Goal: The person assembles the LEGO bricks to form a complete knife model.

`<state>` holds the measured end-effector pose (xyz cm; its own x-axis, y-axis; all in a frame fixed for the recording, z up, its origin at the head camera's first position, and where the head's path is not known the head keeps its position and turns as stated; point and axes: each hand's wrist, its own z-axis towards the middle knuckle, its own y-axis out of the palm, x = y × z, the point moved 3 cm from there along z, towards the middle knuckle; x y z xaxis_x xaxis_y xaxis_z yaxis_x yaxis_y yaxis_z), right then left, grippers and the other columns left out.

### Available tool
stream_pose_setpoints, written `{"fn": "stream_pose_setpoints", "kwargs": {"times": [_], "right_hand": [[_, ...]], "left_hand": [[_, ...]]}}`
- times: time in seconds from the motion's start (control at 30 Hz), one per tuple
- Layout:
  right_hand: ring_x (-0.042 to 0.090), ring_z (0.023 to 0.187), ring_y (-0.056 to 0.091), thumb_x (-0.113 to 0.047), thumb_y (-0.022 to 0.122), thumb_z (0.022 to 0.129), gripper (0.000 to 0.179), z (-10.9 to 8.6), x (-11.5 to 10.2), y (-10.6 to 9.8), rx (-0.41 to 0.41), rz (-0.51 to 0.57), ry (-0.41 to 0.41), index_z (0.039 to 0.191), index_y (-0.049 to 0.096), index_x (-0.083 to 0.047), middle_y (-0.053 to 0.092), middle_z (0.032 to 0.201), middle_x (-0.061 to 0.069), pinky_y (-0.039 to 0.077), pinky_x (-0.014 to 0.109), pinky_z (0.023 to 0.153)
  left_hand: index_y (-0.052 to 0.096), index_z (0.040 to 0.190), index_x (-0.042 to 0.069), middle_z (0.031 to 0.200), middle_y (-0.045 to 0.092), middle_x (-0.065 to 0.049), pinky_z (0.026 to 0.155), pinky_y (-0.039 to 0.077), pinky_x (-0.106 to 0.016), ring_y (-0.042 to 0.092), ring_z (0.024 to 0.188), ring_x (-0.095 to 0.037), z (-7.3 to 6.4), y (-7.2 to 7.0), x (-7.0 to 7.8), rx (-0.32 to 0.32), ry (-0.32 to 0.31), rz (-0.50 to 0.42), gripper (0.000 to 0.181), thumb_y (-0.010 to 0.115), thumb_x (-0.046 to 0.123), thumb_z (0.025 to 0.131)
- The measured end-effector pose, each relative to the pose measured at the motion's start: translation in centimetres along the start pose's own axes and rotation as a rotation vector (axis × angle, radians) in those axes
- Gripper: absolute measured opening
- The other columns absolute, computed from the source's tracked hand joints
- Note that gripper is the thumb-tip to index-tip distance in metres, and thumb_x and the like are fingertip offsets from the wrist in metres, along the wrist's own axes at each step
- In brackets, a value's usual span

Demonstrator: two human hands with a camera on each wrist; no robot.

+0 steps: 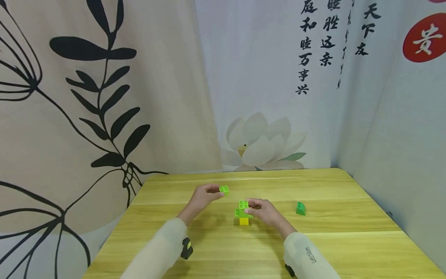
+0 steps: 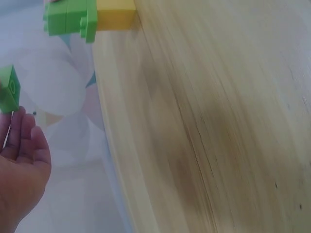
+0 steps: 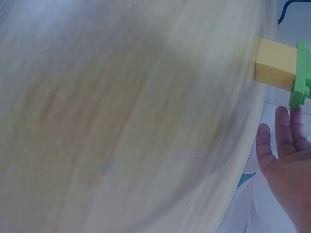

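Observation:
A small stack of toy building blocks stands on the table, with a yellow block (image 1: 244, 221) at the bottom, a wider thin green piece (image 1: 237, 212) over it and light green blocks (image 1: 243, 204) on top. My right hand (image 1: 264, 211) grips the upper green part of the stack from the right. Beyond the stack and to its left, my left hand (image 1: 205, 197) pinches a loose light green block (image 1: 224, 189) above the table. In the left wrist view that loose block (image 2: 8, 89) is apart from the stack. The right fingertips are partly cut off in the right wrist view.
A darker green block with a sloped side (image 1: 301, 208) lies on the table, right of my right hand. The wooden table (image 1: 334, 248) ends at the back against a printed curtain (image 1: 174, 97). Another curtain (image 1: 400, 128) hangs along the right.

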<state>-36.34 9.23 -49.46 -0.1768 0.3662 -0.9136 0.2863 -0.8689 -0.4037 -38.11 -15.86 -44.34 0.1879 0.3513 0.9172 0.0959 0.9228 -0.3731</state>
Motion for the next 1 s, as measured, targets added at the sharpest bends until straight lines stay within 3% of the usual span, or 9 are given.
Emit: {"fn": "stream_pose_setpoints", "kwargs": {"times": [0.4,0.63,0.8,1.0], "right_hand": [[0.018,0.097,0.06,-0.029,0.07,0.094,0.048,0.1,0.0,-0.1,0.0,-0.016,0.006,0.135,0.06,-0.005,0.065,0.109,0.005,0.053,0.038,0.084],[0.019,0.098,0.06,-0.031,0.069,0.095,0.046,0.1,0.0,-0.1,-0.009,-0.03,0.008,0.133,0.062,-0.006,0.064,0.109,0.004,0.052,0.036,0.084],[0.018,0.098,0.059,-0.032,0.069,0.095,0.044,0.2,0.1,0.0,-0.013,-0.029,0.005,0.131,0.064,-0.009,0.064,0.109,0.004,0.052,0.036,0.084],[0.019,0.101,0.06,-0.033,0.068,0.096,0.046,0.1,0.0,-0.1,-0.023,-0.03,-0.015,0.134,0.062,-0.008,0.064,0.112,0.004,0.052,0.037,0.085]], "left_hand": [[0.07,0.117,0.005,0.102,0.067,-0.003,0.082,0.052,-0.036,0.059,0.099,-0.021,0.2,2.5,0.6,-0.091,0.042,0.054,0.036,0.078,0.025,0.088],[0.071,0.117,0.009,0.101,0.065,-0.002,0.079,0.05,-0.037,0.057,0.097,-0.022,0.2,3.9,0.4,-0.135,0.017,0.046,0.034,0.078,0.025,0.087],[0.072,0.117,0.009,0.104,0.065,-0.003,0.078,0.049,-0.035,0.056,0.101,-0.025,0.1,4.6,0.2,-0.143,0.035,0.042,0.034,0.078,0.024,0.087],[0.072,0.116,0.008,0.107,0.065,-0.004,0.079,0.051,-0.041,0.057,0.1,-0.026,0.0,5.0,0.1,-0.168,0.042,0.029,0.033,0.078,0.025,0.088]]}}
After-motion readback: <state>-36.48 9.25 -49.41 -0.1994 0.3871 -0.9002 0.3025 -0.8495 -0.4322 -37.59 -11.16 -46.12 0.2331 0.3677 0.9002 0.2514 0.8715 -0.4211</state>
